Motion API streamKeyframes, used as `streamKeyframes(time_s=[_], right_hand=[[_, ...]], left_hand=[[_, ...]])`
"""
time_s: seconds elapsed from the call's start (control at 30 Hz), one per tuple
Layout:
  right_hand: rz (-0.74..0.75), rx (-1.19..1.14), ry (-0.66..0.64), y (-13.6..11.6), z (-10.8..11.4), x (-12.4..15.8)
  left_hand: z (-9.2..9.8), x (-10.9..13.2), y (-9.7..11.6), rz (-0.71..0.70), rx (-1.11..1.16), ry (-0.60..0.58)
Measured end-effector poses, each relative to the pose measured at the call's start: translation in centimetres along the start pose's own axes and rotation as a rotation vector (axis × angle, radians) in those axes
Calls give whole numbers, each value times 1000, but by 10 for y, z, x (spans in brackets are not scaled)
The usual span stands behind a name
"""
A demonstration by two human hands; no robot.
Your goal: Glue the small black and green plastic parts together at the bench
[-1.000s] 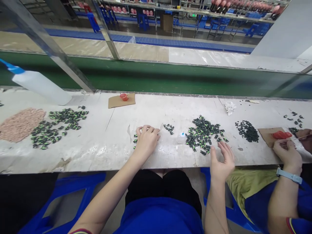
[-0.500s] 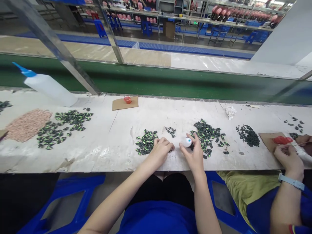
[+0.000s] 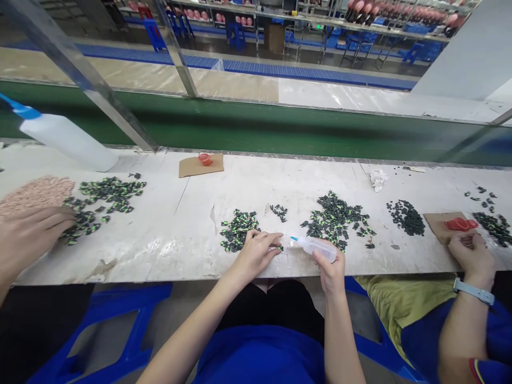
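My left hand (image 3: pixel 255 255) is closed, pinching a small black-and-green part (image 3: pixel 280 248) at its fingertips. It rests beside a pile of black-and-green parts (image 3: pixel 238 230). In my right hand (image 3: pixel 333 272) lies a small translucent glue bottle (image 3: pixel 320 247), tilted on its side. Its thin tip with a blue collar points left, close to the fingers of my left hand. Behind my right hand spreads a larger pile of similar parts (image 3: pixel 334 216). A few small dark pieces (image 3: pixel 279 212) lie between the two piles.
A co-worker's hand (image 3: pixel 36 234) reaches over parts at the left, near pinkish pieces (image 3: pixel 38 191) and a large white bottle (image 3: pixel 68 140). Another co-worker's hand (image 3: pixel 474 253) is by a red container (image 3: pixel 460 224) at the right. A red cup (image 3: pixel 205 159) stands on cardboard (image 3: pixel 188 168).
The glue bottle has swung from pointing up at me to lying sideways, tip toward my left hand. My right hand moved slightly right and down. A co-worker's hand entered at the left.
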State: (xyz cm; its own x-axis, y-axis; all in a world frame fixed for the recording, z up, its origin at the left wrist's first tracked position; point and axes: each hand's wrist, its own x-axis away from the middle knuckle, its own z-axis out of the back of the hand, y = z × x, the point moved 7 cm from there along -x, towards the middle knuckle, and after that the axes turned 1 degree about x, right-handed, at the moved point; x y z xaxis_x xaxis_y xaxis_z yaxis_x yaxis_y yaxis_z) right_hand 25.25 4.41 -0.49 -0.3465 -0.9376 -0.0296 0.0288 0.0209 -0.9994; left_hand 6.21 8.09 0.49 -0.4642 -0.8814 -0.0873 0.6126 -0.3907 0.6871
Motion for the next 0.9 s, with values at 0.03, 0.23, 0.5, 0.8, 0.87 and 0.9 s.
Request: streamKeyframes(time_s=[0.03,0.23,0.5,0.8,0.87,0.9], right_hand=[[-2,12,1,0,-1,0],[34,187,-14,-10,-7,3],[-24,216,-24,-10,-12,8],[-5,261,-82,-5,-11,4],[-3,262,-81,-4,-10,4],[-5,260,-80,-3,-10,4]], left_hand=[[-1,0,-2,17,24,5],[-4,1,-12,52,82,16],[-5,1,-15,26,47,21],[-4,1,-15,28,57,-2],[-4,1,-15,28,57,-7],[-5,1,-15,27,57,-9]])
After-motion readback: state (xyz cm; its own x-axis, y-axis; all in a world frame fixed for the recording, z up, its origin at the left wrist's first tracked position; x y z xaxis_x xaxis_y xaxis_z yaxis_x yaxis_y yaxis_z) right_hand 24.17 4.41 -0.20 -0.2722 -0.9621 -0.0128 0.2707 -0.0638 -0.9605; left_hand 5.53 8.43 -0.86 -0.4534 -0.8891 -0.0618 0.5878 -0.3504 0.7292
